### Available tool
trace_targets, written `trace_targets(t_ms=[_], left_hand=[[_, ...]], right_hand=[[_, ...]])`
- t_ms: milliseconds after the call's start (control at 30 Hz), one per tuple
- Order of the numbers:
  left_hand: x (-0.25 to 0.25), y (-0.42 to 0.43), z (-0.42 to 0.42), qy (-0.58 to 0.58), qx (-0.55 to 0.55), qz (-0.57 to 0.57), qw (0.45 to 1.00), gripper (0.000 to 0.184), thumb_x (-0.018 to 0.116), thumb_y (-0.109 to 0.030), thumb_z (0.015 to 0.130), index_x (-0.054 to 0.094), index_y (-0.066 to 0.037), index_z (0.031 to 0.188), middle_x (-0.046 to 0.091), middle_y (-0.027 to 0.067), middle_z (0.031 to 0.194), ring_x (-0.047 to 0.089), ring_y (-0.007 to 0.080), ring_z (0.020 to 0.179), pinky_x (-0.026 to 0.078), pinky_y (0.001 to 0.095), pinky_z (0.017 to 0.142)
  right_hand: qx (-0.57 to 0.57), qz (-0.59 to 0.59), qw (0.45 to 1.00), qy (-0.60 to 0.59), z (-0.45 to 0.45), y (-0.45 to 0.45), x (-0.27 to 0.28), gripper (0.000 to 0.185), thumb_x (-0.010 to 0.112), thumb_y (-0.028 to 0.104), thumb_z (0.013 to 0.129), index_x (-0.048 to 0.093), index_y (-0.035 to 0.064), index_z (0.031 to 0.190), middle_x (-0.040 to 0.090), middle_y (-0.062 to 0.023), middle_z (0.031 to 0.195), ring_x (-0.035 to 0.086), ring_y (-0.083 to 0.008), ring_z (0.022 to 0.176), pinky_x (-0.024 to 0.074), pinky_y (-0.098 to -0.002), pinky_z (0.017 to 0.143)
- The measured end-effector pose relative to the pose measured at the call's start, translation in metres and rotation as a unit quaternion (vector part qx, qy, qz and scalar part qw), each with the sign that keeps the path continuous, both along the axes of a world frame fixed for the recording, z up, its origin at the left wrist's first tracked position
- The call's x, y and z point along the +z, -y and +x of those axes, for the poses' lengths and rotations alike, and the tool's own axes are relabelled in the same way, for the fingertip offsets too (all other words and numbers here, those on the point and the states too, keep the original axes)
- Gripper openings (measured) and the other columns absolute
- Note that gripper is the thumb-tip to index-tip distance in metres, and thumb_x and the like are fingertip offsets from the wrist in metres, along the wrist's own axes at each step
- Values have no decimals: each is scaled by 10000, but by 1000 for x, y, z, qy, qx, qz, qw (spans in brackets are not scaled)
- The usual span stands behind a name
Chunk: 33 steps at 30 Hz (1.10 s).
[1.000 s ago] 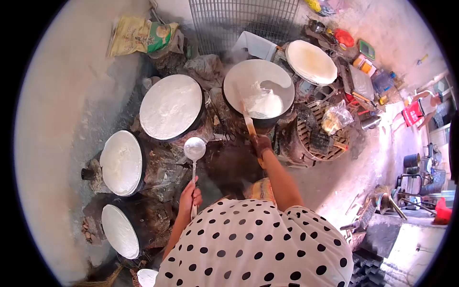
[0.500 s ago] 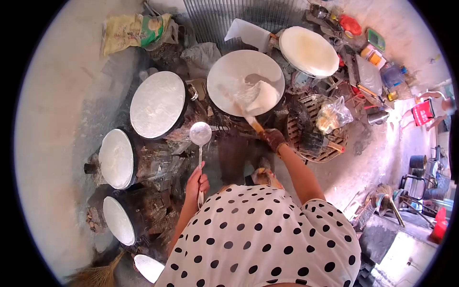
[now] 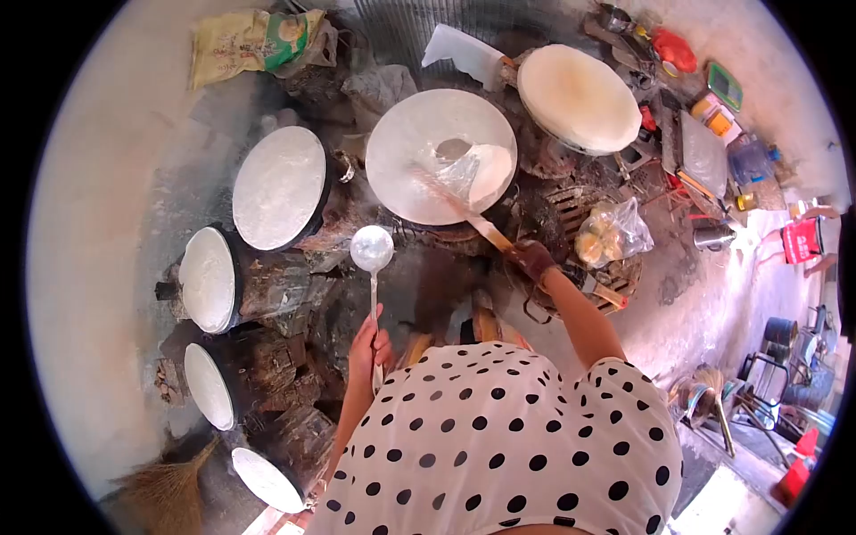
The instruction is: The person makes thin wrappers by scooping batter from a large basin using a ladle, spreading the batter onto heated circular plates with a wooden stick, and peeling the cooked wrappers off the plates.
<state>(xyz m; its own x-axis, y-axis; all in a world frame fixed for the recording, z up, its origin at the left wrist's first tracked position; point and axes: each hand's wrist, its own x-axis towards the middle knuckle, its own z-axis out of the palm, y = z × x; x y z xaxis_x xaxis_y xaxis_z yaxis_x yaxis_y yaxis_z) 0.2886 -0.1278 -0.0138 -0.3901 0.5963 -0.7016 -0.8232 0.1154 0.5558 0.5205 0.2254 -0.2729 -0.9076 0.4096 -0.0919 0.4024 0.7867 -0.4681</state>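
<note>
My left hand (image 3: 368,349) is closed around a ladle (image 3: 372,249); my right hand (image 3: 532,260) grips a wooden paddle (image 3: 486,229) reaching over the round griddle (image 3: 401,156) ahead. Beside it, a clear bag (image 3: 613,234) crowds the slatted stand (image 3: 575,203).

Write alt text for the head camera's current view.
The right hand holds a flat wooden scraper over a large round griddle of whitish batter; the left hand holds a long-handled metal ladle. Four round, white-topped griddles curve down the left.
</note>
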Motion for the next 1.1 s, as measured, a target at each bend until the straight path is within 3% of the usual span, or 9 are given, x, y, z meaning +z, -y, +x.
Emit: trace_targets(t_ms=[67, 200, 400, 500, 600, 700, 833, 1000, 1100], left_hand=[[-1, 5, 6, -23, 0, -7, 1000, 391, 350, -251, 1016, 375, -150, 1392, 375, -31, 602, 300, 71, 384, 289, 242, 362], [3, 0, 8, -9, 13, 7, 1000, 386, 348, -256, 1017, 384, -150, 1386, 368, -31, 598, 294, 71, 383, 284, 243, 363], [8, 0, 1, -23, 16, 20, 999, 374, 364, -286, 1017, 400, -166, 1370, 379, -51, 598, 305, 67, 367, 291, 250, 371], [10, 3, -3, -35, 10, 19, 999, 371, 372, -285, 1015, 406, -165, 1365, 374, -53, 598, 302, 67, 372, 286, 249, 375], [2, 10, -8, -45, -5, 11, 999, 390, 366, -277, 1012, 393, -167, 1385, 380, -37, 599, 309, 76, 385, 295, 252, 375], [-2, 13, -15, -14, -51, -10, 999, 394, 377, -266, 1007, 389, -175, 1390, 377, -39, 601, 317, 75, 387, 292, 253, 374], [10, 9, -26, -12, -73, 3, 997, 382, 395, -248, 998, 417, -176, 1372, 373, -35, 602, 320, 70, 389, 287, 246, 379], [1, 17, -33, -25, -79, 12, 997, 379, 395, -239, 998, 418, -159, 1367, 367, -33, 606, 323, 70, 391, 283, 235, 378], [3, 15, -36, -13, -92, 12, 996, 382, 397, -233, 997, 411, -152, 1370, 369, -32, 610, 323, 70, 392, 282, 233, 378]], right_hand=[[-68, -243, 955, -156, 13, -21, 1, 224, 441, 217, 920, 640, 169, 1013, 660, -41, 979, 631, -207, 920, 502, -335, 791], [-117, -2, 993, 29, -30, -79, 77, 277, 433, 263, 954, 620, 116, 1095, 677, -58, 971, 641, -216, 880, 507, -331, 758], [-41, 325, 944, 27, -65, -49, 21, 362, 365, 295, 992, 539, 102, 1245, 672, -114, 1016, 643, -268, 899, 505, -356, 787], [-263, 69, 929, -251, -79, 21, 107, 394, 356, 266, 996, 448, 107, 1345, 656, -143, 1070, 636, -274, 949, 498, -379, 824], [-457, -88, 883, 51, -117, 56, 91, 404, 397, 210, 980, 425, 97, 1367, 652, -144, 1096, 626, -258, 1005, 492, -363, 847], [-275, -8, 922, -272, -139, 62, 88, 419, 405, 167, 971, 405, 106, 1386, 665, -115, 1086, 625, -250, 1017, 493, -344, 861], [-174, 105, 977, 72, -106, 30, 105, 427, 369, 142, 976, 394, 105, 1400, 539, -90, 1314, 558, -201, 1132, 463, -286, 934], [-269, -137, 948, -106, -97, 69, 135, 421, 413, 102, 962, 429, 71, 1381, 567, -45, 1238, 543, -164, 1009, 444, -279, 900], [-300, -237, 898, -216, -98, 33, 36, 421, 478, 63, 940, 465, 71, 1361, 590, -1, 1151, 517, -119, 930, 442, -243, 818]])
